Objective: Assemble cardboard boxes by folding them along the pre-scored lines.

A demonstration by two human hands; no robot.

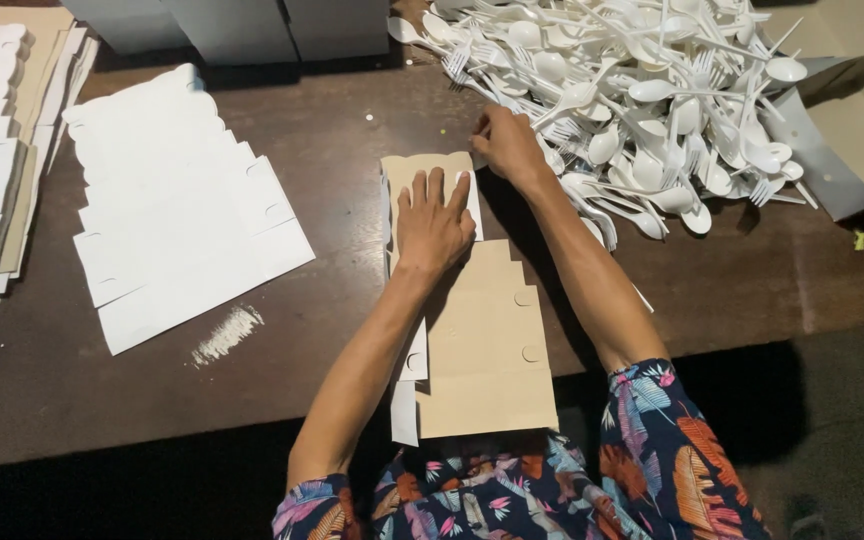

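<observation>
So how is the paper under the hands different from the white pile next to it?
The brown stack shows tan faces; the white pile shows white. The left hand presses the brown stack and the right hand grips its corner; nobody touches the white pile. Both are flat die-cut sheets on the table.

Dim overhead light, sharp, dark foreground

cutlery heap [642, 90] cut off above
</observation>
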